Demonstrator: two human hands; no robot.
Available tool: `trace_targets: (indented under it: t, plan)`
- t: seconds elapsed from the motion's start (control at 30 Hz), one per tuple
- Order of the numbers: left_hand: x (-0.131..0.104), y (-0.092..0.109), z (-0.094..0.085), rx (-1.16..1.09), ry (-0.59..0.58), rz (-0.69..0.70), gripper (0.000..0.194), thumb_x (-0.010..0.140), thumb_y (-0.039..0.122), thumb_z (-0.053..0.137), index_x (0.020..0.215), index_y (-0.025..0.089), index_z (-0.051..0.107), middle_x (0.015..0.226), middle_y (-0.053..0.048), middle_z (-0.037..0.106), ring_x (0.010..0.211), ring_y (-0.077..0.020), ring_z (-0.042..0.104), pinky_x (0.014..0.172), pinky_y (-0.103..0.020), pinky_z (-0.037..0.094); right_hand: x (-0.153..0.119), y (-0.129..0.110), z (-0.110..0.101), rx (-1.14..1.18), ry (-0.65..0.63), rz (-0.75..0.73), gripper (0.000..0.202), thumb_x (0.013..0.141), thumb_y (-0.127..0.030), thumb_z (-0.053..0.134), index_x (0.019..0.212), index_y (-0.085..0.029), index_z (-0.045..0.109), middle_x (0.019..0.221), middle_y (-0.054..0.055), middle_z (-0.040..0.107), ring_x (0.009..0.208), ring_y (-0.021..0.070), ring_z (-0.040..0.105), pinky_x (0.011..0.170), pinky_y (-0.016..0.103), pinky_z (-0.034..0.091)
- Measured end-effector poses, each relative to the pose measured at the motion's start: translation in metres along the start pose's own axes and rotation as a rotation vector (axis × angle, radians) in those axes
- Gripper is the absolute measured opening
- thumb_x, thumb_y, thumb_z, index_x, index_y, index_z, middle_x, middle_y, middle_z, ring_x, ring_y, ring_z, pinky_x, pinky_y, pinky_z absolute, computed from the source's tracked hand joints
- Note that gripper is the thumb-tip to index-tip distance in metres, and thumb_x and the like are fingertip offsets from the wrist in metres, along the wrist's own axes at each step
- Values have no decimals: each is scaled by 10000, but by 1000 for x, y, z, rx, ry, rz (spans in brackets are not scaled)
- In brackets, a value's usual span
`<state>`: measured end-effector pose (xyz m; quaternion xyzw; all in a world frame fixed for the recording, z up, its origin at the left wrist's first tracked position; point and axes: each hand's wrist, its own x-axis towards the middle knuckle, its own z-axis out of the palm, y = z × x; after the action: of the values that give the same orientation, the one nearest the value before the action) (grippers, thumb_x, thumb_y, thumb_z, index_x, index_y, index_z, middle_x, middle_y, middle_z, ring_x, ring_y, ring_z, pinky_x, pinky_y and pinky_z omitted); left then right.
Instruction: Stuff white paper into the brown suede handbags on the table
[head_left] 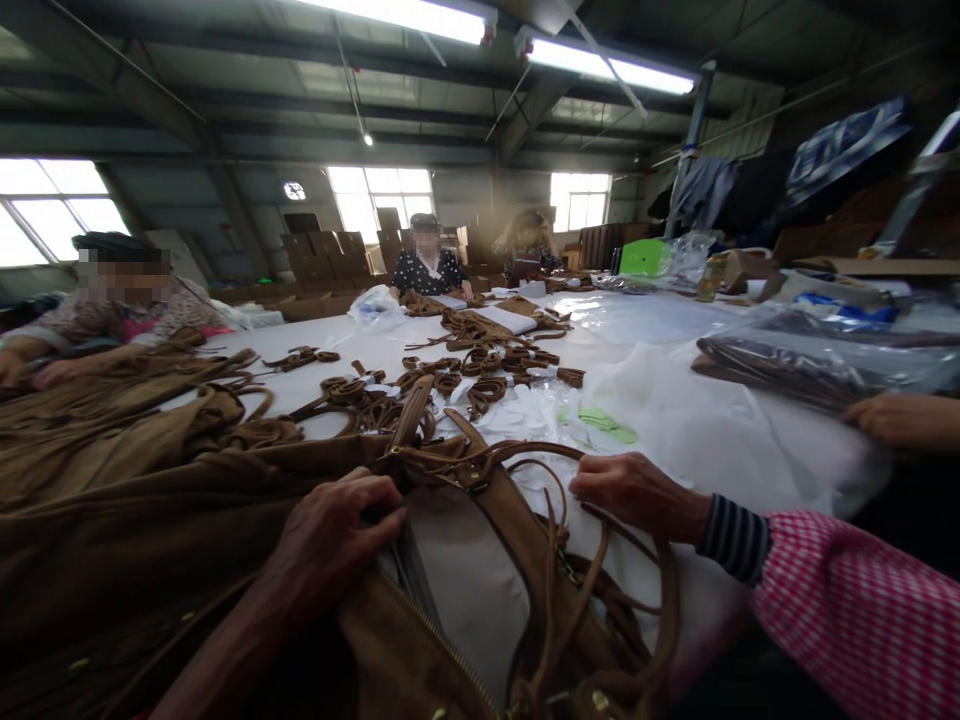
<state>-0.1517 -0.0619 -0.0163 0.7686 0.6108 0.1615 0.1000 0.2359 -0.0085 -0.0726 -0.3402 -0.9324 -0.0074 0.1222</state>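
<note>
My left hand (341,520) is closed on the edge of a brown bag (405,625), beside its open mouth with pale lining and a zipper. Farther right, my right hand (637,490), below a striped cuff, has its fingers closed round a thin brown strap (536,450) that runs to the bag's top. Loose straps and cords (592,590) hang below that hand. More brown bags (150,480) are piled on the left. Bundles of coiled brown straps (487,385) lie on the white table (645,355) past the bag.
A co-worker's hand (900,420) is at the far right by plastic-wrapped brown goods (810,360). One person (135,300) is at the left, and two others sit across the table. White slips (517,415) and green pieces (607,424) lie mid-table. Cartons (326,260) stand behind.
</note>
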Motion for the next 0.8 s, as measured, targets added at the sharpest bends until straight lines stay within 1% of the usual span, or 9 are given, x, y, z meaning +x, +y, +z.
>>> trace_targets:
  t: [0.17,0.23,0.3,0.37,0.47,0.53,0.63,0.73,0.8]
  plan:
    - [2,3,-1,7,-4,-11,274,855,412,538,770,231,725,844,-17,666,766,-189,613,708,-299,397,-9,-11,-7,144,81,16,278,1056,-234,442,858,-190,632,891,41,604,757,142,565,699,265,418]
    - [2,3,-1,0,4,-15,279,857,419,537,774,231,724,845,-19,668,775,-190,612,713,-299,395,-18,-23,-16,247,134,7,239,1049,-253,473,920,-199,665,934,60,620,825,162,591,750,282,454]
    - [2,4,0,-8,7,-17,278,860,424,537,776,235,723,846,-17,667,775,-188,609,713,-300,388,-31,-38,-26,388,149,11,202,1043,-269,496,975,-213,678,1004,75,645,883,175,616,789,291,485]
    - [2,5,0,-8,2,-19,272,860,424,540,778,244,726,853,-11,666,777,-187,610,705,-301,377,-47,-53,-36,555,111,81,186,1032,-291,523,950,-224,676,1059,75,671,925,185,642,821,294,514]
    - [2,5,0,-2,9,-17,266,859,428,546,783,252,730,859,-10,663,782,-190,609,701,-306,364,-73,-66,-46,714,55,296,212,1016,-350,549,894,-236,680,1047,58,705,943,206,664,811,296,541]
    - [2,4,1,-9,19,-11,260,856,427,552,784,253,731,860,-12,660,777,-191,605,704,-308,361,-87,-64,-48,744,41,398,210,996,-386,576,905,-243,699,1022,55,715,949,219,666,802,301,544]
    - [2,2,2,-19,25,3,267,862,440,552,789,254,729,862,-12,659,763,-189,596,701,-309,355,-99,-49,-52,791,-16,467,189,953,-406,632,1006,-252,729,1082,63,714,1050,247,648,864,323,530]
    - [2,1,2,-9,30,9,278,861,456,550,786,255,727,844,-12,650,759,-190,592,701,-311,348,-100,-32,-65,828,-164,503,302,902,-427,682,1166,-284,718,1190,56,692,1004,238,648,814,313,525]
    - [3,2,3,-4,31,2,281,855,458,549,783,254,728,835,-11,645,759,-190,592,699,-311,344,-95,-23,-75,778,-214,510,354,872,-472,698,1177,-293,727,1231,49,684,960,233,643,796,314,514]
